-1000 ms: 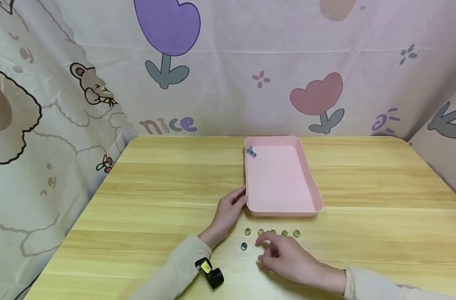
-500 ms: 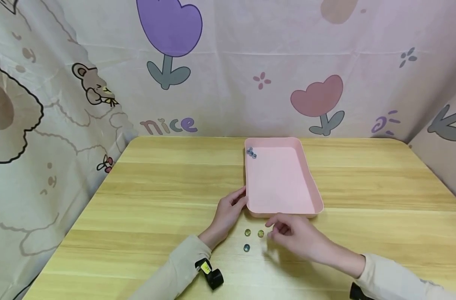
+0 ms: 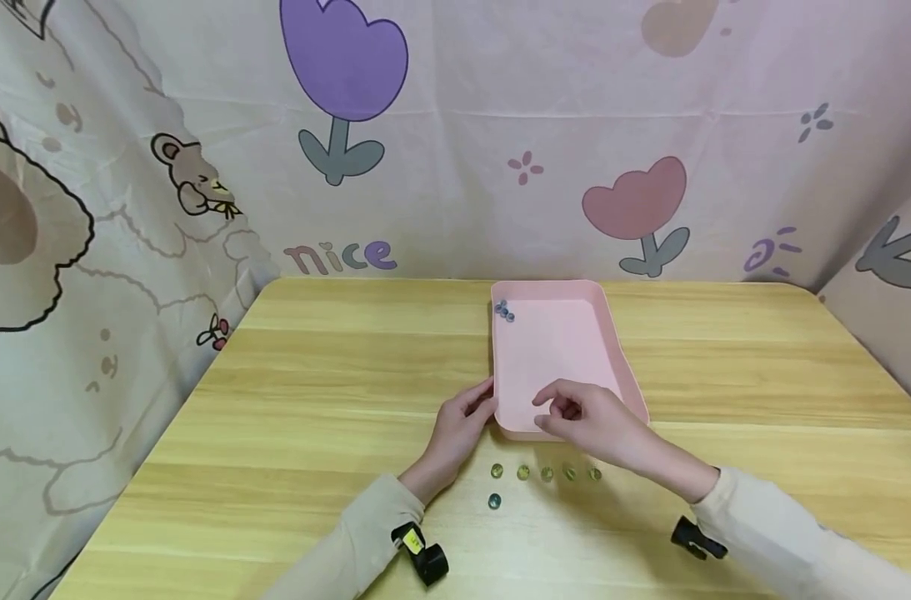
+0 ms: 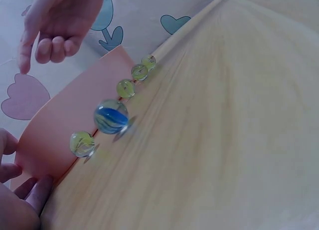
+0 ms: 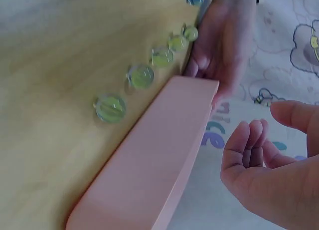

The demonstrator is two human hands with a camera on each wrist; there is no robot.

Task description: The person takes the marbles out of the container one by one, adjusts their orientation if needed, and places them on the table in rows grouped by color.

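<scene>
A shallow pink tray point(image 3: 560, 350) lies on the table, with several blue marbles point(image 3: 504, 312) in its far left corner. My left hand point(image 3: 455, 429) touches the outside of the tray at its near left corner, fingers along the wall. Over the tray's near end hovers my right hand point(image 3: 590, 421). Its index finger and thumb stand apart, the other fingers are bent, and I see nothing between them. In front of the tray sits a row of clear yellow-green marbles point(image 3: 548, 474). One clear marble with a blue swirl point(image 4: 111, 116) lies nearer me, below the row's left end.
The wood-grain table point(image 3: 335, 367) runs back to a printed cloth point(image 3: 463, 192) hanging behind it. Black camera mounts point(image 3: 421, 553) sit on both wrists. My right forearm point(image 3: 778, 517) crosses the table's near right part.
My right hand has risen from beside the marbles to above the tray's near end. The loose blue marble has shifted slightly right. My left hand stays at the tray.
</scene>
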